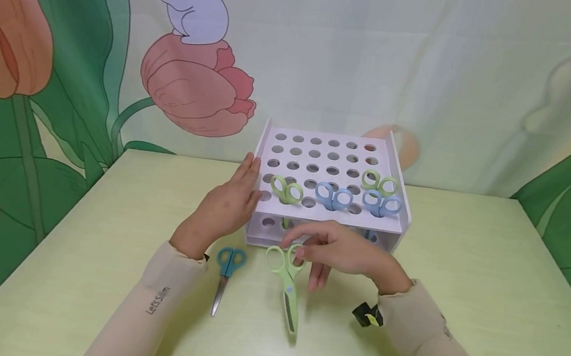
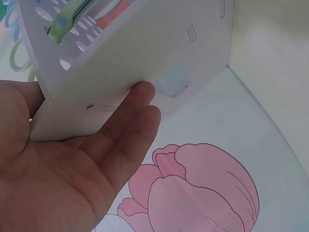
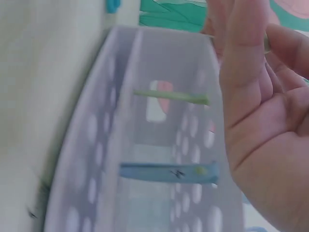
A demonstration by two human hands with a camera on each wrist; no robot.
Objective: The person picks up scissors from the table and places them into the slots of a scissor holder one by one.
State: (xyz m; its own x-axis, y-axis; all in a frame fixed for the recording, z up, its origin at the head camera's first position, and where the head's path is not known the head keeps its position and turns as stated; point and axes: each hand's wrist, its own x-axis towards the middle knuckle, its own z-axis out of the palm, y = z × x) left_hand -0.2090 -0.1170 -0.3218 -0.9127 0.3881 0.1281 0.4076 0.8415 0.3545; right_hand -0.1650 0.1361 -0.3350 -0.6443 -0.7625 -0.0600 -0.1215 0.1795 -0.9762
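Observation:
My left hand point(image 1: 223, 209) lies along the left side wall of a white rack point(image 1: 322, 220), its fingers extended against the panel point(image 2: 140, 63) in the left wrist view. In front of the rack, my right hand point(image 1: 343, 249) pinches light green scissors point(image 1: 290, 299) by one handle loop, blades pointing down toward me. Teal-handled scissors point(image 1: 229, 267) lie on the table left of them. Standing in the rack's front row are green scissors point(image 1: 286, 194) and two blue pairs, one central point(image 1: 333, 200) and one at the right point(image 1: 381, 205). Another green pair point(image 1: 378, 187) stands behind the right blue one.
The rack has two holed levels, with several unfilled holes in its upper one. It stands on a pale yellow-green table point(image 1: 476, 288), near a curtain point(image 1: 327, 62) printed with tulips and a white rabbit. A dark strap piece point(image 1: 366, 315) sticks out at the right cuff.

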